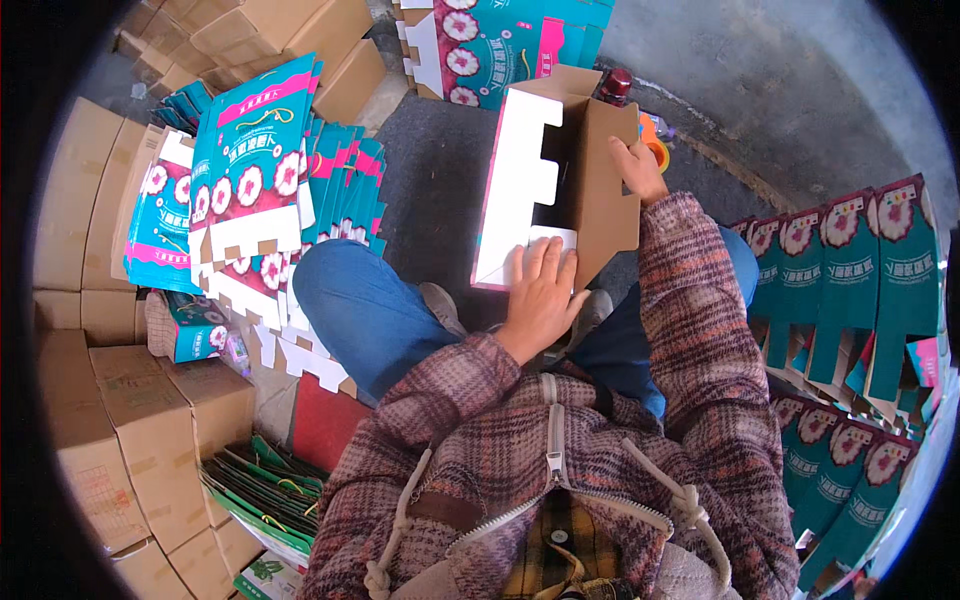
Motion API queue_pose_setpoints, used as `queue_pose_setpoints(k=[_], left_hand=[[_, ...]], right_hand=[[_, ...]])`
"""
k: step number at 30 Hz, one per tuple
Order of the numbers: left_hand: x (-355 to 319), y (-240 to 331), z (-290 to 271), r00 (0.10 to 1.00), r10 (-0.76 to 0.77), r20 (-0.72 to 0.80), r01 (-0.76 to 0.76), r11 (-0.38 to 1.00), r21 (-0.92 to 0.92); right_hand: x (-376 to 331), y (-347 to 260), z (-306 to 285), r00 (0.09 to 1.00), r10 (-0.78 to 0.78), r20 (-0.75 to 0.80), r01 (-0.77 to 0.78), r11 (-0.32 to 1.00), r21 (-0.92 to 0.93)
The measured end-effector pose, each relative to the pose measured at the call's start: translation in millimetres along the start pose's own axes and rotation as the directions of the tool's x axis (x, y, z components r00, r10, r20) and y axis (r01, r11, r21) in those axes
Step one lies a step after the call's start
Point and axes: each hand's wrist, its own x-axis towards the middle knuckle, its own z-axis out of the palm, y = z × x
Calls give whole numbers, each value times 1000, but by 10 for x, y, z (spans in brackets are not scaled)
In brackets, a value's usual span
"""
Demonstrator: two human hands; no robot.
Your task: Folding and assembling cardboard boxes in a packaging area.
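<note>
A half-folded gift carton [560, 170], white and brown inside with a teal and pink outside, stands open over my knees. My left hand [542, 290] lies flat with fingers spread on a white flap at the carton's near bottom. My right hand [637, 168] grips the brown side wall near its far upper edge. I sit in blue jeans and a plaid jacket.
A stack of flat teal and pink cartons [250, 180] leans at my left. Folded teal cartons [850, 290] stand in rows at my right. Brown shipping boxes [130, 420] line the left side. Green flat packs [265, 490] lie by my left hip. A dark bottle top [613, 85] shows behind the carton.
</note>
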Motion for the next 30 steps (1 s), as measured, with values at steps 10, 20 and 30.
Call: queue_pose_setpoints(k=[10, 20, 30], left_hand=[[-440, -779, -551, 994, 106, 35, -104, 992, -65], [-122, -791, -347, 850, -373, -371, 334, 928, -166], [-144, -820, -311, 993, -114, -5, 113, 975, 189]], right_hand=[[42, -233, -293, 948, 121, 294, -196, 951, 238], [-148, -271, -79, 919, -238, 315, 349, 862, -368], [-266, -164, 232, 661, -523, 538, 749, 504, -430]])
